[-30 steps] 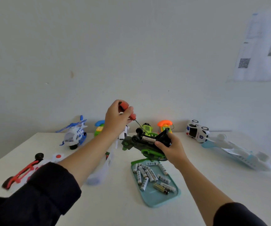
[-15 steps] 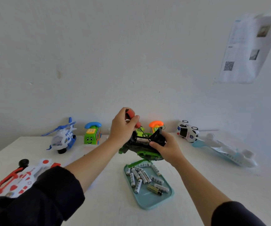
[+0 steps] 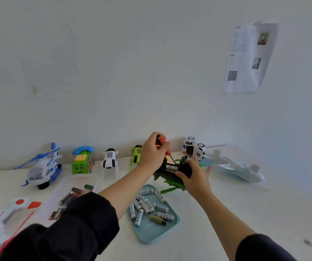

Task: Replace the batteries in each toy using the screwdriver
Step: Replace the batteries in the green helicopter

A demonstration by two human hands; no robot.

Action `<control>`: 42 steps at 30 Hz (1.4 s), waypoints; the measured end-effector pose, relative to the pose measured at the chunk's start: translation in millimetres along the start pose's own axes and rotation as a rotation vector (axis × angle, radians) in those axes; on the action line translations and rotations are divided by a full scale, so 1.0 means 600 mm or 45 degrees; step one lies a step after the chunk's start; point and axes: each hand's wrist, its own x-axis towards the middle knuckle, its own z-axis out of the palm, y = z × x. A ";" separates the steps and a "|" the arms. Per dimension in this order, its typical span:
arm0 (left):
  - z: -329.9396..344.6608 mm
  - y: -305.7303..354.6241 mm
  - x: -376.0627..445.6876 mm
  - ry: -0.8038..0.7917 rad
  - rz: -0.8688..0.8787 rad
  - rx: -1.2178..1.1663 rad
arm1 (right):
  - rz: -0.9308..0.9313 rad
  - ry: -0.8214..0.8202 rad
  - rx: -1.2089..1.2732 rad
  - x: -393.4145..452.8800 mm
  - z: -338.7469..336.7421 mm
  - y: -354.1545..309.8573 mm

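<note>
since a second ago your left hand (image 3: pixel 152 153), gripping the screwdriver (image 3: pixel 164 146), dropped closer, shaft angled toward five o'clock into the green toy (image 3: pixel 170 172) your right hand (image 3: pixel 192 178) gripped.

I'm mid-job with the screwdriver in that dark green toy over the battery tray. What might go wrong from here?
1. The dark green toy is held off the table by the right hand alone, so pressure from the screwdriver in the left hand might tilt it and slip the tip.
2. Its batteries look exposed, so they may drop out.
3. They would likely land in the teal tray among the loose batteries, mixing the two.
</note>
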 end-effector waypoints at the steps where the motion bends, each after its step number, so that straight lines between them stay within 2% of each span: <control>1: 0.012 -0.006 -0.003 -0.023 -0.017 0.002 | 0.027 -0.019 0.005 -0.007 -0.002 0.015; 5: 0.035 -0.016 -0.008 -0.074 -0.014 0.009 | 0.116 -0.101 -0.091 -0.014 -0.019 0.046; 8: 0.039 -0.017 -0.007 -0.107 0.024 0.056 | 0.007 -0.285 -0.293 -0.002 -0.036 0.060; 11: 0.043 -0.019 -0.008 -0.103 0.036 0.039 | -0.151 -0.335 -0.476 0.012 -0.049 0.072; 16: 0.043 -0.021 -0.011 0.084 0.114 0.026 | -0.089 -0.322 -0.210 0.010 -0.051 0.070; 19: 0.047 -0.022 -0.013 0.063 0.136 0.006 | -0.128 -0.293 -0.176 0.008 -0.051 0.073; 25: 0.060 -0.035 -0.020 0.069 0.170 0.065 | -0.247 -0.386 -0.622 0.020 -0.052 0.084; 28: 0.062 -0.037 -0.016 0.064 0.218 0.079 | -0.257 -0.433 -0.679 0.024 -0.051 0.081; 30: 0.063 -0.037 -0.014 0.031 0.303 0.129 | -0.241 -0.452 -0.634 0.023 -0.048 0.067; 33: 0.068 -0.037 -0.016 -0.122 0.455 0.299 | -0.181 -0.443 -0.512 0.025 -0.042 0.052; 40: 0.074 -0.012 -0.008 -0.390 0.572 0.523 | -0.109 -0.436 -0.397 0.033 -0.042 0.052; 42: 0.064 0.003 0.005 -0.379 0.598 0.507 | -0.113 -0.438 -0.379 0.034 -0.044 0.053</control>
